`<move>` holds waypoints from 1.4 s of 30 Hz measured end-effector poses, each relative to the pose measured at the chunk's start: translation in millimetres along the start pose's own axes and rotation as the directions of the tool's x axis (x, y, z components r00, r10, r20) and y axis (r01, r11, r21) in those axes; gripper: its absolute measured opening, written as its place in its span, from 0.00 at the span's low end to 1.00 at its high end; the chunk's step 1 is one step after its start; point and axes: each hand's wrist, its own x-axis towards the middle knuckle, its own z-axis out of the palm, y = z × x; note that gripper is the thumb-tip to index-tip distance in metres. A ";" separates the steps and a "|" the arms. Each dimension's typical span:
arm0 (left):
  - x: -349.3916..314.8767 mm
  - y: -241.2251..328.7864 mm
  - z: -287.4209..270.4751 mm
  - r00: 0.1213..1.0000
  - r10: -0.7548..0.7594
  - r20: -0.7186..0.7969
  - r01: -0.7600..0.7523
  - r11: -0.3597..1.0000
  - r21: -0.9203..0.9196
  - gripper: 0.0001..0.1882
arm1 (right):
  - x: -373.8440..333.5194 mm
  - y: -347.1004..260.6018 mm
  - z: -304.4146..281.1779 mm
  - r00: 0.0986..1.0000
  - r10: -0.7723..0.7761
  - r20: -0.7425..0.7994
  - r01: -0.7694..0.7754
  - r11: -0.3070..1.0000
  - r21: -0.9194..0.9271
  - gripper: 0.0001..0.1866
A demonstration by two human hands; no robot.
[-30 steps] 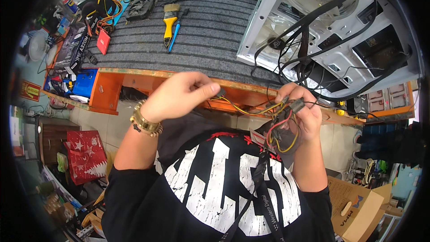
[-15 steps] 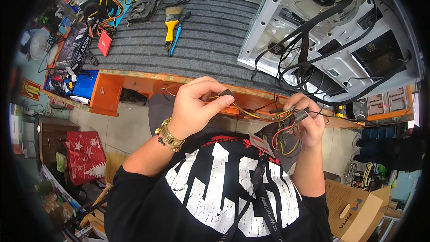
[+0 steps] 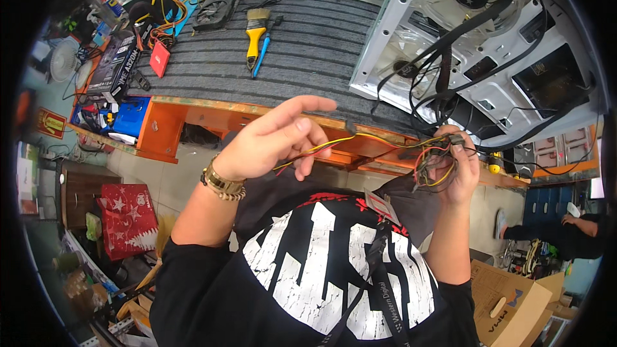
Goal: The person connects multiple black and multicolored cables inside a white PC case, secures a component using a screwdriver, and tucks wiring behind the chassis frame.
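Observation:
Above my lap I have a power cable [image 3: 379, 141] with yellow, red and black wires. My right hand [image 3: 461, 173] is closed around its bunched end, where dark connectors [image 3: 456, 139] stick up by the fingertips. Toward the left, my left hand [image 3: 273, 141] has its fingers spread and the index finger stretched out. The wires run across its lower fingers, and no pinch shows. Between my hands, a small black connector [image 3: 350, 127] sits along the cable. Just beyond my right hand stands a white computer case [image 3: 385, 45] with its side open, showing fans and black cables.
On the ribbed grey mat [image 3: 308, 45] lie a yellow-handled brush [image 3: 254, 38], a blue tool [image 3: 261, 56], a graphics card [image 3: 215, 9] and a red drive [image 3: 159, 59]. A cardboard box [image 3: 508, 302] stands lower right. Another person [image 3: 565, 225] is at the far right.
My left hand has let go of the black connector and spread its fingers, moving slightly left. My right hand still grips the bunch, a little farther right. The other person shows more at the right.

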 end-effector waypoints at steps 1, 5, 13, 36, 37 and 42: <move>-2.5 3.9 -1.0 1.000 0.018 0.014 -0.016 0.989 -0.147 0.31 | -0.6 1.3 -5.0 1.000 0.013 0.000 -0.013 1.000 -0.011 0.10; -7.6 8.2 -18.7 0.997 0.068 0.045 -0.055 0.966 -0.254 0.35 | -3.0 -1.7 -5.4 0.998 0.026 -0.050 -0.027 0.999 -0.026 0.10; -12.7 5.8 -28.1 0.978 0.166 0.128 -0.090 0.882 -0.463 0.41 | -0.5 1.3 -8.2 1.000 0.006 -0.020 -0.007 0.998 -0.059 0.11; -17.9 17.9 -12.7 0.938 0.344 0.039 -0.291 0.845 -0.449 0.31 | -1.8 0.3 -4.2 1.000 0.008 0.000 -0.008 0.995 -0.104 0.08; -17.0 17.2 -13.1 0.938 0.345 0.041 -0.291 0.846 -0.446 0.31 | -1.6 0.9 -3.8 1.000 -0.009 -0.008 0.008 0.993 -0.121 0.08; -16.3 16.8 -14.2 0.938 0.344 0.043 -0.294 0.854 -0.429 0.31 | -0.9 2.0 -3.4 0.999 -0.030 -0.011 0.029 0.991 -0.130 0.08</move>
